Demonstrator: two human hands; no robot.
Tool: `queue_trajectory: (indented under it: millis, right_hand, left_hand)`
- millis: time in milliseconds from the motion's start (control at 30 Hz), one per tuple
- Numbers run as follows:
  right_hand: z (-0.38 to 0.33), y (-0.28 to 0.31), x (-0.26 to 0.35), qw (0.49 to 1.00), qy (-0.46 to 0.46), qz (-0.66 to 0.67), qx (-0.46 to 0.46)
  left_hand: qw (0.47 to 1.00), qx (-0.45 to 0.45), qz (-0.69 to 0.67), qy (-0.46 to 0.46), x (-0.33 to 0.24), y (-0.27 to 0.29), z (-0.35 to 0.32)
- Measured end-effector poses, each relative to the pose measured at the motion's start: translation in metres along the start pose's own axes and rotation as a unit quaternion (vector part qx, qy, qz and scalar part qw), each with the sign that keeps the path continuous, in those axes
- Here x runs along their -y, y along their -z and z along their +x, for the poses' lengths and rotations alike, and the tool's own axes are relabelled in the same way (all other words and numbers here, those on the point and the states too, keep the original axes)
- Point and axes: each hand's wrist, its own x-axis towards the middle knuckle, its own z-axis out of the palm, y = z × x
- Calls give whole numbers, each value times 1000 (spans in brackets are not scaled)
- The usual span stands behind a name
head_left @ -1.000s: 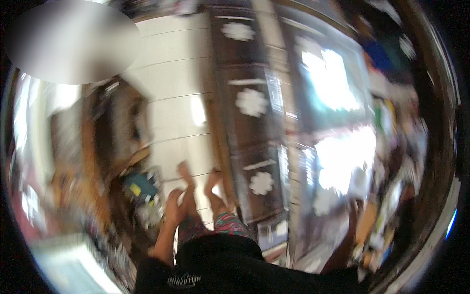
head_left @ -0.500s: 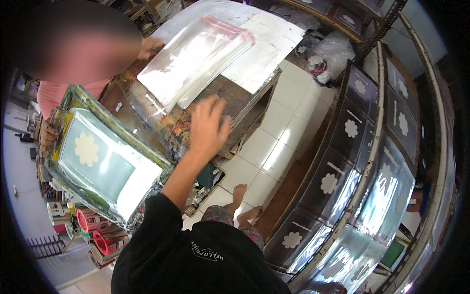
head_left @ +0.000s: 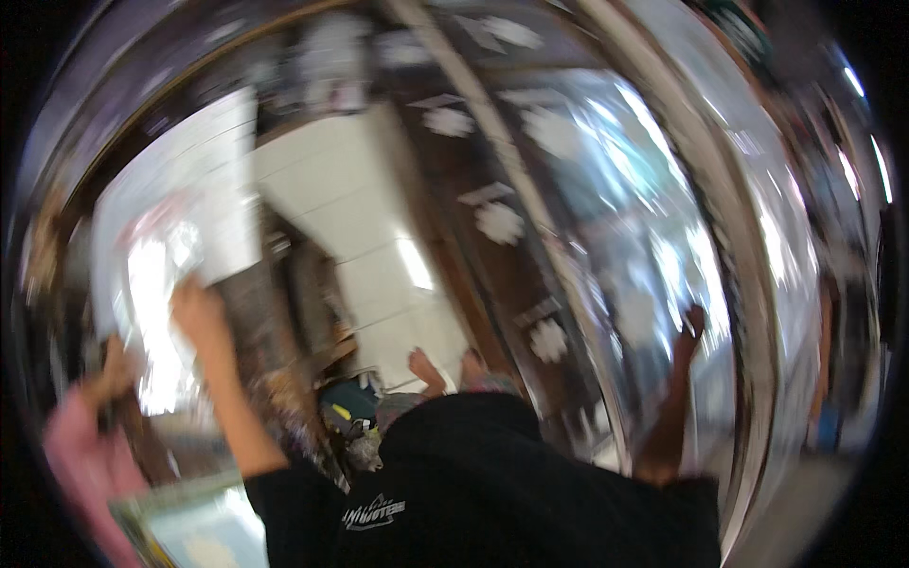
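The picture is badly motion-blurred. My left hand (head_left: 194, 310) reaches out to the left and lies at the edge of a shiny clear plastic sheet (head_left: 151, 284) on a wooden table (head_left: 260, 303). White paper sheets (head_left: 204, 180) lie further back on that table. My right hand (head_left: 694, 322) is stretched up to the right against a glass-fronted display cabinet (head_left: 606, 189). Whether either hand grips anything is lost in the blur. My bare feet (head_left: 445, 364) stand on white floor tiles (head_left: 350, 208).
Another person's hand in a pink sleeve (head_left: 90, 417) comes in at the lower left, next to a framed panel (head_left: 189, 521). Dark cabinet doors with white flower patterns (head_left: 502, 222) run beside the tiles. Small clutter (head_left: 346, 417) lies by my feet.
The view has swung right, so the table has slid to the left. My left hand stays on the plastic sheet. My right hand has come into view, raised against the glass cabinet.
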Motion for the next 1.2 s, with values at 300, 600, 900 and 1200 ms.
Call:
queue_trajectory:
  millis: [300,600,900,1200]
  right_hand:
    - [-91,-105,214,855,-7,320,408]
    - [-100,-149,305,699,23,337,631]
    - [-82,-135,302,811,69,219,539]
    - [-60,-16,181,934,-92,287,195]
  left_hand:
    - [916,173,-304,-196,-225,128,-17]
    - [847,179,-351,-356,-274,171,-42]
    - [828,165,-369,-389,-297,178,-58]
    - [763,156,-531,-335,-312,180,-63]
